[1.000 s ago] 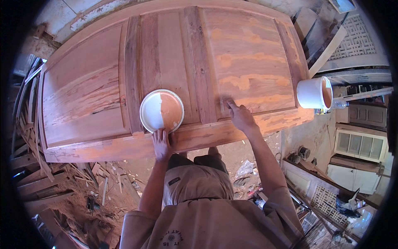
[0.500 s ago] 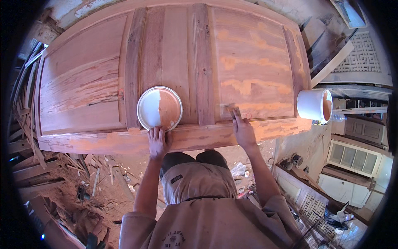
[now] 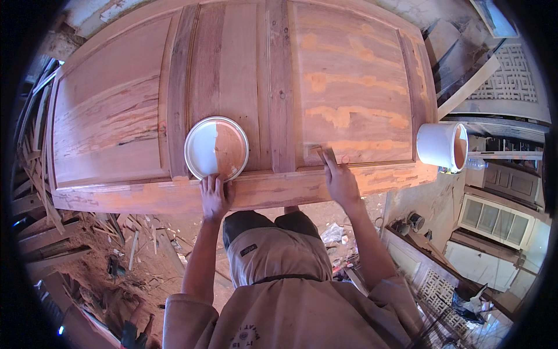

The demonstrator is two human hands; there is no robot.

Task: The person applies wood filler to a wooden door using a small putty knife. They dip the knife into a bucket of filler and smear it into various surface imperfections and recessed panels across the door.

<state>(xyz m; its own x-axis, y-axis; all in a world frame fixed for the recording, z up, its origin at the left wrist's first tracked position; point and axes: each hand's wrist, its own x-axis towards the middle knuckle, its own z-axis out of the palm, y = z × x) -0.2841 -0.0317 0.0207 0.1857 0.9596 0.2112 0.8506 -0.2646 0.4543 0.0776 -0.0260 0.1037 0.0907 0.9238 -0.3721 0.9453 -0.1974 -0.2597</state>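
A large panelled wooden door (image 3: 239, 70) lies flat before me, with orange-brown filler (image 3: 337, 115) smeared in streaks over its right panel. My left hand (image 3: 216, 199) grips the near rim of a round white lid (image 3: 200, 152), whose right half is coated in the same filler. The lid rests on or just above the door's near edge. In my right hand (image 3: 343, 185) is a putty knife (image 3: 328, 156), its blade against the lower left of the right panel. The fingers partly hide its handle.
A white bucket (image 3: 431, 145) with filler inside sits tilted in view at the door's right end. Scrap wood (image 3: 43, 203) is piled at the left. Debris covers the floor below. A glazed white frame (image 3: 497, 224) and lattice panels (image 3: 504, 74) stand at the right.
The lid and my left hand have shifted slightly left. My right hand has moved a little, with the knife blade now farther left on the panel.
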